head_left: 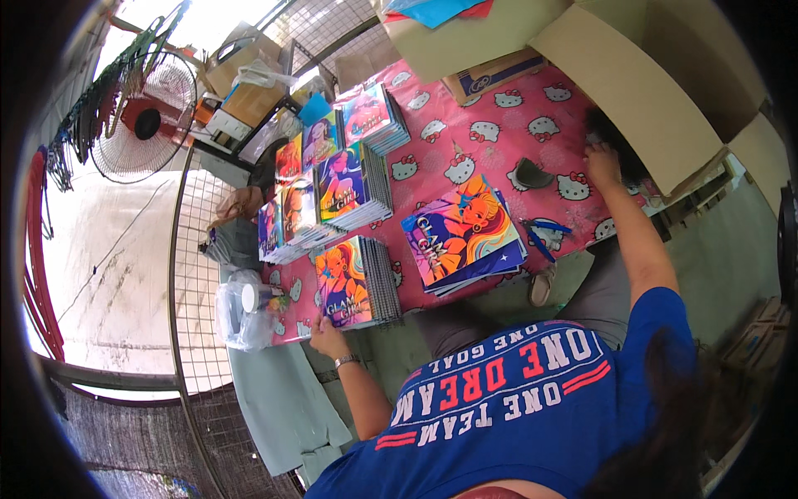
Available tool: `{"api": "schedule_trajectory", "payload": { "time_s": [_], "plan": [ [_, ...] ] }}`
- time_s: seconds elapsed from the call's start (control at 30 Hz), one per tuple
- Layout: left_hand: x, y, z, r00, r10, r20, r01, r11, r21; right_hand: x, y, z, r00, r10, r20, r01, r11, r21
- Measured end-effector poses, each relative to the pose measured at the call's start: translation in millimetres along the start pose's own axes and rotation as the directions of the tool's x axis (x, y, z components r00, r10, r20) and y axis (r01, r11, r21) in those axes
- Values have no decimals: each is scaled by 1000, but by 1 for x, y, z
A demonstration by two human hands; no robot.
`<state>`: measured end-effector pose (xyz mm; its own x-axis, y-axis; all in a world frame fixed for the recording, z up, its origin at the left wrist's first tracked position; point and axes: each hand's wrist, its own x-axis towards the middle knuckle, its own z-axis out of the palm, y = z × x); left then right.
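At the table's front edge, my left hand (329, 338) is closed at the near left corner of a stack of spiral notebooks (342, 283) with bright illustrated covers. Part of its fingers is hidden against the stack. My right hand (603, 164) reaches to the right side of the table, fingers spread low on the cloth and holding nothing visible. Beside it is a dark area by the cardboard box, too dim to make out. Between my hands lies a loose pile of notebook covers (457, 233), its sheets slightly fanned.
More notebook stacks (353, 183) stand at the back left on the pink patterned tablecloth (432, 158). Blue-handled pliers (544, 235) and a dark wedge-shaped piece (534, 175) lie right of the covers. A large open cardboard box (628, 100) borders the right; a fan (145, 121) stands left.
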<state>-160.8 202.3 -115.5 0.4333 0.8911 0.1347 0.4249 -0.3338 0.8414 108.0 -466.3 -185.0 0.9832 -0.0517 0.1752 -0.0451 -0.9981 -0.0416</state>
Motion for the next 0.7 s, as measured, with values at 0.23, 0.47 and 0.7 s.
{"api": "schedule_trajectory", "payload": {
  "time_s": [0.23, 0.47, 0.7],
  "plan": [
    [-67, 168, 132, 522, 816, 248, -749, 577, -326, 26, -62, -65, 988, 121, -100, -62, 885, 462],
    [-115, 208, 252, 236, 422, 875, -745, 657, -116, 46, -7, -44, 926, 26, 378, -372, -123, 920],
    [-94, 194, 235, 312, 620, 720, -594, 719, -362, 47, -1, -40, 939, 27, 344, -341, 226, 912]
  ]
}}
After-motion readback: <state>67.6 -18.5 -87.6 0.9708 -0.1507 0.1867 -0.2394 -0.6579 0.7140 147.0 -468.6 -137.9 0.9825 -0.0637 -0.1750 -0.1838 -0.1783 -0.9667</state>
